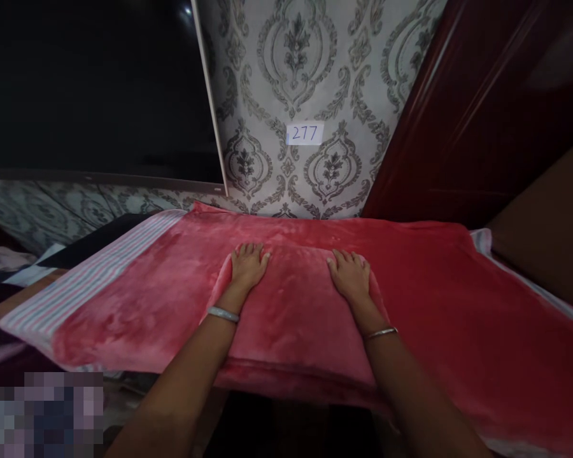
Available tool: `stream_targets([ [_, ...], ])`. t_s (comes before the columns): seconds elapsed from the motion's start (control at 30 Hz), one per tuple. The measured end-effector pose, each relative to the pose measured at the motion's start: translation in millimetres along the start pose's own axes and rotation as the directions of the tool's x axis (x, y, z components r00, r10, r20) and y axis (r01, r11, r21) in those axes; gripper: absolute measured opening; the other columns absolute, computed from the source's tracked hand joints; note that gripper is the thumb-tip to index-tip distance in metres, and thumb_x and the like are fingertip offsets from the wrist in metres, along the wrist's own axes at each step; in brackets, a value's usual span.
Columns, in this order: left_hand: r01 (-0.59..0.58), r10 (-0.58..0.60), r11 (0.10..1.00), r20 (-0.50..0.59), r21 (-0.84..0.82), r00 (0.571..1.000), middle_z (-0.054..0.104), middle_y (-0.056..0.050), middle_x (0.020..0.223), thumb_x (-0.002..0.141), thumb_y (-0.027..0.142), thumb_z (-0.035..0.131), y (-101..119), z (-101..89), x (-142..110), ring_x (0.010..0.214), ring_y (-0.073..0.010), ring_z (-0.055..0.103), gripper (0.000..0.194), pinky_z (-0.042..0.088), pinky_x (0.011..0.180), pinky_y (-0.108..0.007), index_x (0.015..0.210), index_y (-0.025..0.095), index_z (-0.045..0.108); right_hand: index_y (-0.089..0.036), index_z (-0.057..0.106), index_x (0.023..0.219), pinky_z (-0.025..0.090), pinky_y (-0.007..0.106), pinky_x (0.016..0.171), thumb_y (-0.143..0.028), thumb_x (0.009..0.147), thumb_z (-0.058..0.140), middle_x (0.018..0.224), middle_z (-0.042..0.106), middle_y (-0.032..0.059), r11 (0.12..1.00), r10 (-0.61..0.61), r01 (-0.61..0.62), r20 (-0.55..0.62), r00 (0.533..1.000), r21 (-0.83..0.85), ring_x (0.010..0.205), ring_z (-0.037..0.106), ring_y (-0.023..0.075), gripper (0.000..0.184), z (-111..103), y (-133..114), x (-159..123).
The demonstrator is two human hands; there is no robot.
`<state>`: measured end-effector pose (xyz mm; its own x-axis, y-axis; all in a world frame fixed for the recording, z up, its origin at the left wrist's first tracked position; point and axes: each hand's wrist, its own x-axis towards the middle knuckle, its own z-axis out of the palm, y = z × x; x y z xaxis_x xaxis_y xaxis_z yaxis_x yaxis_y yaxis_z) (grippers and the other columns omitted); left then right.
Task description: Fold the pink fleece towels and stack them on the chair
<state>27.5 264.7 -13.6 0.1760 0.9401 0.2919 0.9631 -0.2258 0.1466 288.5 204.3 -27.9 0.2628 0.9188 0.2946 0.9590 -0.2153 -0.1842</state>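
A folded pinkish-red plush cloth lies in the middle of a larger red plush blanket; whether the two are one piece I cannot tell. My left hand rests flat on the folded piece's far left corner, fingers stretched out. On its far right corner lies my right hand, palm down with the fingers apart. Each wrist wears a bangle. Neither hand grips anything visible.
Along the blanket's left side runs a striped sheet. A large dark screen stands at the back left. Behind is a patterned wall with a paper label reading 277. Dark red wooden furniture rises at the right.
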Motion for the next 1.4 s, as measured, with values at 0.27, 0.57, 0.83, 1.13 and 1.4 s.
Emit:
stream_targets([
  [0.27,-0.022,0.022,0.999,-0.002,-0.039,1.000,0.059,-0.013,0.145,0.104,0.043,0.033,2.9,-2.0,-1.0,0.139,-0.0310,0.044,0.050,0.031,0.116,-0.052,0.141,0.020,0.057,-0.019,0.054,0.148,0.026,0.054,0.115,-0.042,0.105,0.027,0.152,0.054,0.0133,0.999,0.011,-0.011,0.018,1.000,0.046,0.141,0.039,0.0336,0.056,-1.4,4.1,-0.4],
  [0.57,-0.099,0.100,0.995,0.049,-0.027,0.994,0.064,-0.015,0.139,0.104,0.036,0.035,14.7,-29.2,-6.5,0.133,-0.0306,0.053,0.046,0.029,0.118,-0.051,0.135,0.016,0.063,-0.022,0.042,0.157,0.022,0.057,0.121,-0.043,0.106,0.028,0.164,0.037,0.0107,0.999,-0.032,0.022,0.230,0.973,0.047,0.153,0.027,0.0327,0.056,-35.8,-3.8,-11.7],
  [0.83,-0.468,0.482,0.874,0.111,-0.133,0.869,0.040,-0.008,0.163,0.100,0.054,0.046,37.5,-40.2,-120.8,0.152,-0.0330,0.030,0.061,0.018,0.125,-0.059,0.155,0.027,0.044,-0.028,0.040,0.158,0.017,0.057,0.124,-0.047,0.104,0.040,0.167,0.031,0.0066,0.902,-0.427,0.406,0.156,0.891,0.148,0.155,0.023,0.0304,0.058,-36.0,-11.8,-125.2],
  [1.13,-0.477,0.478,0.878,0.138,-0.037,0.868,0.034,-0.012,0.166,0.100,0.050,0.048,37.6,-22.1,-142.3,0.153,-0.0374,0.028,0.063,0.024,0.120,-0.068,0.157,0.026,0.041,-0.024,0.047,0.154,0.019,0.058,0.122,-0.043,0.102,0.046,0.164,0.038,0.0088,0.892,-0.440,0.432,0.033,0.898,0.133,0.152,0.029,0.0325,0.055,-25.5,-13.3,-137.3],
  [1.4,-0.471,0.476,0.879,0.069,-0.071,0.877,0.040,-0.011,0.163,0.099,0.046,0.050,33.8,-22.1,-142.9,0.153,-0.0344,0.032,0.058,0.025,0.122,-0.063,0.154,0.025,0.046,-0.024,0.050,0.152,0.023,0.056,0.121,-0.040,0.103,0.044,0.162,0.042,0.0089,0.883,-0.451,0.443,0.017,0.893,0.158,0.150,0.034,0.0306,0.052,-26.7,-8.2,-138.9],
])
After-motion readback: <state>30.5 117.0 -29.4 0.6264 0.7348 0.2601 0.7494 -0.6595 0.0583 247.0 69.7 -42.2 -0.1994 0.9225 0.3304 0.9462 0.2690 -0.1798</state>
